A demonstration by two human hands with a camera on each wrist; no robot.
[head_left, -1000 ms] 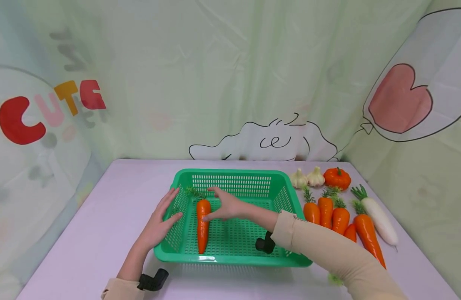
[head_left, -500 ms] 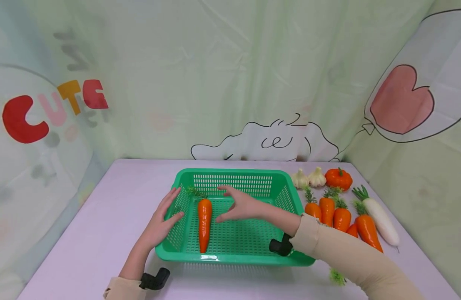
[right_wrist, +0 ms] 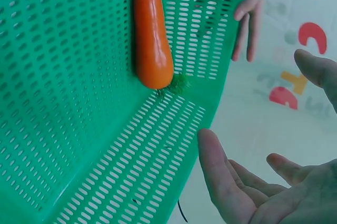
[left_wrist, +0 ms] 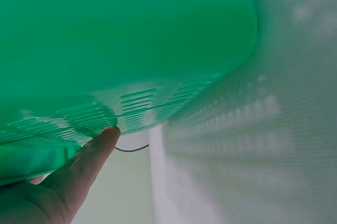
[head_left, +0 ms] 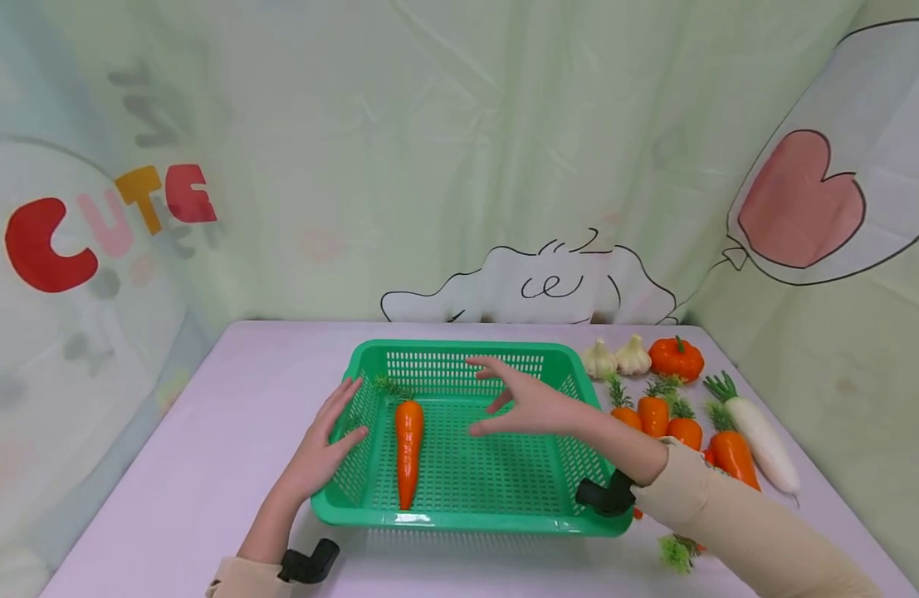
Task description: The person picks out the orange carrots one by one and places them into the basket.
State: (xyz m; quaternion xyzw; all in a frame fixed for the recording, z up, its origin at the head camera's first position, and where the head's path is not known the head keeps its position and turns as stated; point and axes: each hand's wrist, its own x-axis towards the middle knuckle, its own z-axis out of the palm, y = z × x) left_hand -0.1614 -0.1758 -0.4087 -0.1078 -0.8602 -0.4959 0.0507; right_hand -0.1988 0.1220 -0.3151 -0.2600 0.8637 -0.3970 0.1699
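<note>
A green plastic basket (head_left: 459, 518) with perforated walls stands in the middle of the table. Inside its left part lies one orange carrot (head_left: 409, 453), green leafy top toward the far wall. My left hand (head_left: 317, 453) holds the basket's left rim, thumb over the inner side and fingers along the outside. In the left wrist view, a finger (left_wrist: 87, 166) touches the basket's outer wall. My right hand (head_left: 534, 403) hovers over the basket's right half, fingers spread and holding nothing. The right wrist view shows the right hand (right_wrist: 284, 192) apart from the carrot (right_wrist: 152, 40).
On the right of the table (head_left: 205, 432) lie several more carrots (head_left: 731, 457), partly hidden by my right sleeve. Beside them are a white radish (head_left: 761, 440), an orange pumpkin (head_left: 676, 359) and two garlic bulbs (head_left: 599, 360). A patterned curtain (head_left: 317, 166) stands behind.
My right hand has let go of the carrot in the basket and moved away to the right. The left hand stays at the left rim; the carrot lies in the same place.
</note>
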